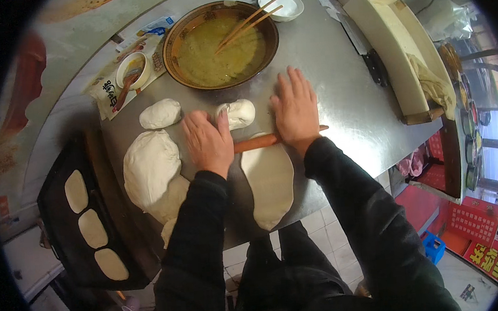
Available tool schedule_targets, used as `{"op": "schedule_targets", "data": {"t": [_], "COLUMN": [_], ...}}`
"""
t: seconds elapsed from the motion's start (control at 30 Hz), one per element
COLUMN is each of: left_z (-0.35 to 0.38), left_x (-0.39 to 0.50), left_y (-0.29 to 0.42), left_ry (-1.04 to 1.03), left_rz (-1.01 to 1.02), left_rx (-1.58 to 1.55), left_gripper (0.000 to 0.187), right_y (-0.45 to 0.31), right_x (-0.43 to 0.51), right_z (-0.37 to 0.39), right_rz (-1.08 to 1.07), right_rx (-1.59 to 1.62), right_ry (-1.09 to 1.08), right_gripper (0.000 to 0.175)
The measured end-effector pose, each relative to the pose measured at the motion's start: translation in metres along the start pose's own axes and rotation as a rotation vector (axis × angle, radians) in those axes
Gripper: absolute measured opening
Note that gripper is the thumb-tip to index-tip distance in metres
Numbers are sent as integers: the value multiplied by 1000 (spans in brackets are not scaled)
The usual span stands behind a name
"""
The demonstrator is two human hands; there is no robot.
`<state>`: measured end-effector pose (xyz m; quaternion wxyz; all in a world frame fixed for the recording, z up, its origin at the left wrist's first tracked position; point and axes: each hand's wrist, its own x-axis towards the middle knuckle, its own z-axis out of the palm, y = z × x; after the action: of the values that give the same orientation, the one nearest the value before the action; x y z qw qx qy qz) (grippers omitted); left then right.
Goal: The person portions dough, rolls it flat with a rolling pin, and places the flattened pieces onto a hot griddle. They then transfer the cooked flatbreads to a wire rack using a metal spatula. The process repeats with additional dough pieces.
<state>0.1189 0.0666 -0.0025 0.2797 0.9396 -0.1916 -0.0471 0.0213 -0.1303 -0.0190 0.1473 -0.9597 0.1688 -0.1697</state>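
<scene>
A wooden rolling pin lies across the far end of a long, flattened sheet of dough on the steel table. My left hand is over the pin's left end, fingers stretched forward and not wrapped around it. Flat over the right part of the pin is my right hand, its fingers extended; the pin's tip shows beyond the wrist. Just beyond the pin, a folded dough piece sits near my left thumb. Another dough lump and a large mound of dough are left of my left hand.
A wide bowl of yellowish liquid holds chopsticks; a white bowl stands behind it. At left are a small bowl with a brush and a black griddle bearing flat dough pieces. A cleaver lies right, beside a long box.
</scene>
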Motion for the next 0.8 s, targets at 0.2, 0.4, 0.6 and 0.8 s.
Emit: {"op": "schedule_targets", "data": {"t": [0.2, 0.4, 0.6, 0.8], "left_z": [-32, 11, 2, -31], "left_x": [-176, -71, -104, -216], "left_y": [4, -20, -5, -8], "left_ry": [-64, -127, 31, -103], "left_rz": [383, 151, 247, 568], "left_rx": [97, 56, 146, -172], "left_gripper": [97, 80, 81, 38], "right_y": [-32, -3, -7, -25], "right_x": [-189, -69, -92, -229], "right_z": [-90, -30, -38, -95], "right_rz": [-54, -55, -88, 51], "right_rx": [64, -58, -54, 33], "right_ry": [-356, -161, -213, -467], "right_gripper": [94, 73, 72, 25]}}
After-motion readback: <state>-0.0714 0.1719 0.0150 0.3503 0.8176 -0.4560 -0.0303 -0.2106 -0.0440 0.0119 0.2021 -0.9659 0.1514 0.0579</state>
